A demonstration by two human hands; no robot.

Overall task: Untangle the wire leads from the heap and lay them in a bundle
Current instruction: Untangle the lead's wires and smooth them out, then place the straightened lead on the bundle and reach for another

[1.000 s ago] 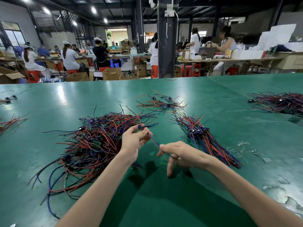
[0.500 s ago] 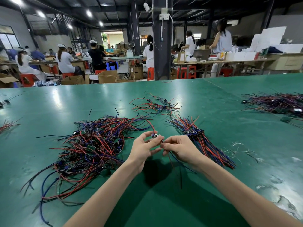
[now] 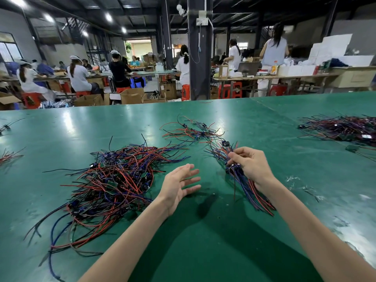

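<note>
A tangled heap of red, blue and black wire leads (image 3: 109,180) with small green boards lies on the green table (image 3: 203,251), left of centre. A straightened bundle of leads (image 3: 250,192) lies diagonally at right of centre. My right hand (image 3: 250,165) is over the bundle's upper part, its fingers curled and pinching a lead there. My left hand (image 3: 179,186) hovers between heap and bundle, palm turned inward, fingers spread and holding nothing.
A small loose cluster of leads (image 3: 193,131) lies beyond the bundle. Another heap (image 3: 345,129) sits at the far right, and a few leads (image 3: 10,155) at the left edge. Scuffed white patches (image 3: 301,184) mark the table at right. People work at benches behind.
Both hands held one lead between them before. My right hand has carried it right onto the bundle; my left hand has let go and opened.
</note>
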